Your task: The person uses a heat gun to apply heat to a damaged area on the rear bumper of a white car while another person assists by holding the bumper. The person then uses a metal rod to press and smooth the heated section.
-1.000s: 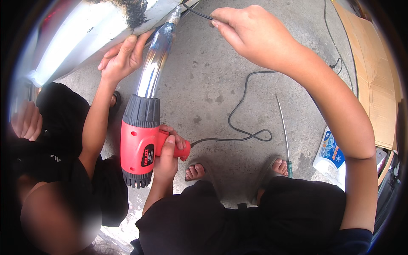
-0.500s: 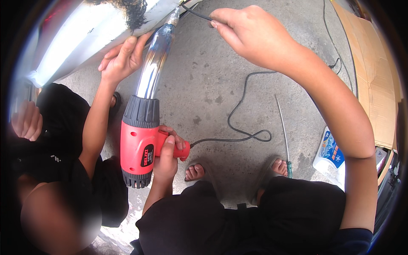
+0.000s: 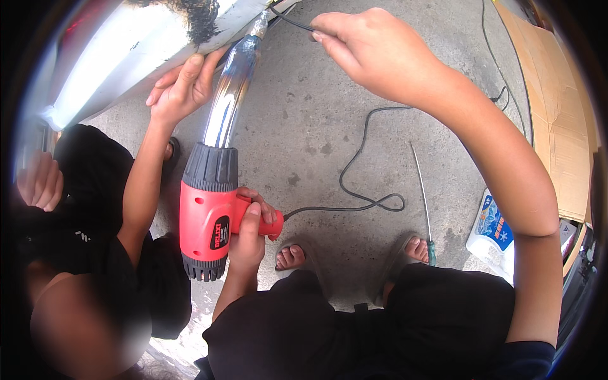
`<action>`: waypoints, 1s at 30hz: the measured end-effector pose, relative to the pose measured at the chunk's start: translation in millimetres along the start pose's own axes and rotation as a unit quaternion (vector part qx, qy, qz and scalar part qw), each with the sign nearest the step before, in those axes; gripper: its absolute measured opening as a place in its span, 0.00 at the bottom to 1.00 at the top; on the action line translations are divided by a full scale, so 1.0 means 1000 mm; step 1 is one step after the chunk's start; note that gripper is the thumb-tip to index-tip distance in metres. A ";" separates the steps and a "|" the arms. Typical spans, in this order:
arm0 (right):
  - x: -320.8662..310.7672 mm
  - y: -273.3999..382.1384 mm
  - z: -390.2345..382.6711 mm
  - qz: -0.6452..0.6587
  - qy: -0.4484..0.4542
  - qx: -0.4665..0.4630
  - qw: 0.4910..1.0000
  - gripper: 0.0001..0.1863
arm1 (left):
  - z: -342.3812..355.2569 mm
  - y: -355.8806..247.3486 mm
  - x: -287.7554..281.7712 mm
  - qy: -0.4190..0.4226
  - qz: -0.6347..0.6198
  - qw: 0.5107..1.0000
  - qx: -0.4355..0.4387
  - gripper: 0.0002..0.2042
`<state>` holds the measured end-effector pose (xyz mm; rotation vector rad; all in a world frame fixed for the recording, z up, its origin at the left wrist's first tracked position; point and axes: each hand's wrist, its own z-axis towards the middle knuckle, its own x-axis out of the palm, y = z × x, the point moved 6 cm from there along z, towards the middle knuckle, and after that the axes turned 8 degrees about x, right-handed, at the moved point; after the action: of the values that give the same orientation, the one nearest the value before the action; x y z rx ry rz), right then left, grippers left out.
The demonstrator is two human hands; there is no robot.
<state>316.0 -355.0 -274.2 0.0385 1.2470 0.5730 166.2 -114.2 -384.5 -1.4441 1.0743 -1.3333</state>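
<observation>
My left hand (image 3: 249,235) is wrapped round the handle of a red and black heat gun (image 3: 206,196). The gun points away from me, its long shiny barrel discoloured towards the narrow nozzle (image 3: 259,25). That nozzle is at the edge of a white panel (image 3: 126,63), which carries a black scorched-looking patch (image 3: 199,16). At the upper right, my right hand (image 3: 373,50) pinches a thin black rod (image 3: 294,23) between thumb and fingers. The rod's far end reaches the panel edge beside the nozzle; I cannot tell whether it touches.
At the left, a co-worker in black (image 3: 95,190) holds a hand (image 3: 183,88) under the panel edge, near the barrel. A black cord (image 3: 345,171) loops over the concrete floor. A long screwdriver (image 3: 423,196) lies by my right foot, near a white-blue jug (image 3: 491,228) and cardboard (image 3: 557,114).
</observation>
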 end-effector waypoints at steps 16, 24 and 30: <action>-0.004 0.000 0.007 0.033 0.066 0.010 0.997 0.10 | -0.001 0.000 -0.001 0.006 0.003 1.000 0.012 0.11; -0.004 0.003 0.007 0.027 0.056 -0.003 0.998 0.11 | 0.000 -0.002 -0.002 0.009 0.012 1.000 0.018 0.11; -0.005 0.004 0.009 0.036 0.073 0.012 0.997 0.10 | -0.001 -0.001 -0.003 0.007 0.012 1.000 0.012 0.11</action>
<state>321.5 -351.3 -265.4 0.0627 1.3995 0.6316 165.2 -111.3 -384.7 -1.4025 1.0777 -1.3360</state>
